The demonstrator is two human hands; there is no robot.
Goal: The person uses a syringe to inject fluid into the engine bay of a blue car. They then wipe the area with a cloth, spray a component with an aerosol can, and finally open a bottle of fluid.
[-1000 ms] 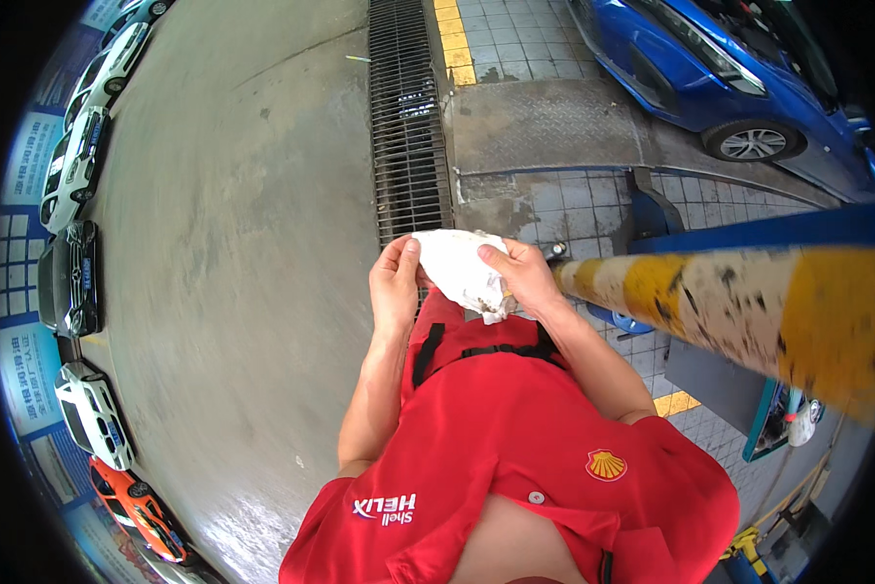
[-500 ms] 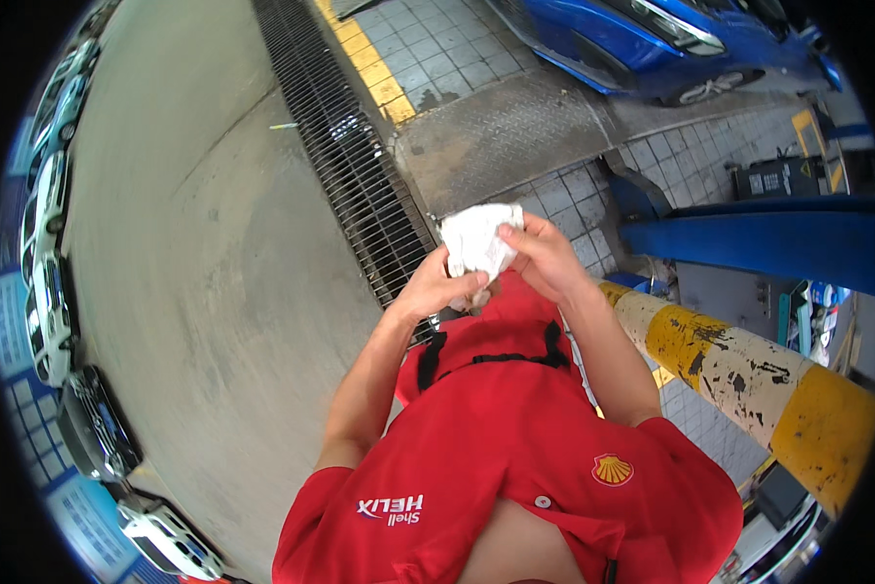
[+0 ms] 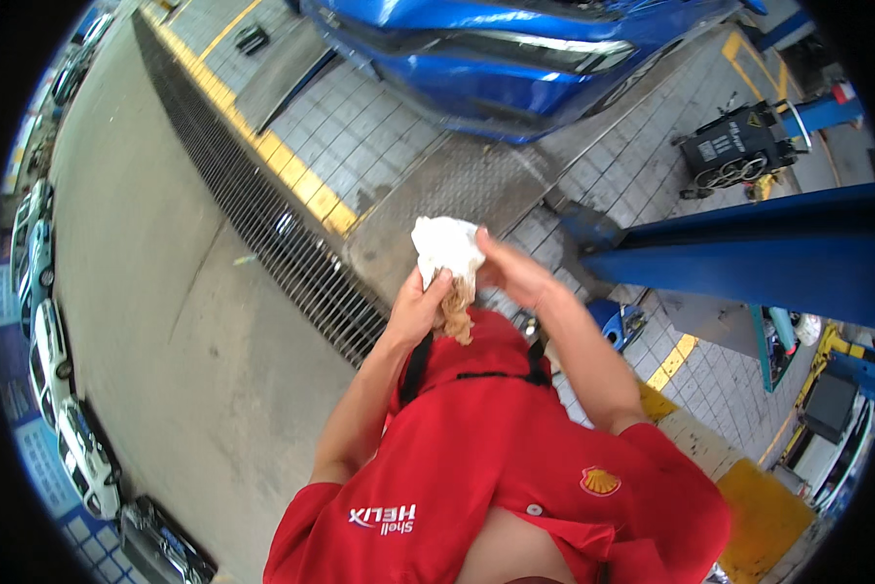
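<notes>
A crumpled white cloth or tissue (image 3: pixel 447 243) is held in front of my waist. Its lower part hangs down as a brown-stained bunch (image 3: pixel 455 316). My left hand (image 3: pixel 418 309) is closed on the lower left of the cloth, thumb on top. At the right edge, my right hand (image 3: pixel 517 274) presses its thumb side against the cloth; its fingertips are partly hidden behind it.
A long metal drain grate (image 3: pixel 253 234) runs ahead and left, bordered by a yellow line. A blue car (image 3: pixel 515 78) stands ahead on the tiled bay. To the right are a blue lift post (image 3: pixel 739 258), a yellow-and-white barrier (image 3: pixel 764 521) and a black wheeled machine (image 3: pixel 739 146). Parked cars (image 3: pixel 82 457) line the far left.
My view has swung to the right, showing more of the blue car. The cloth has been turned over or refolded, so its brown part shows more. My right thumb has slid to the cloth's edge.
</notes>
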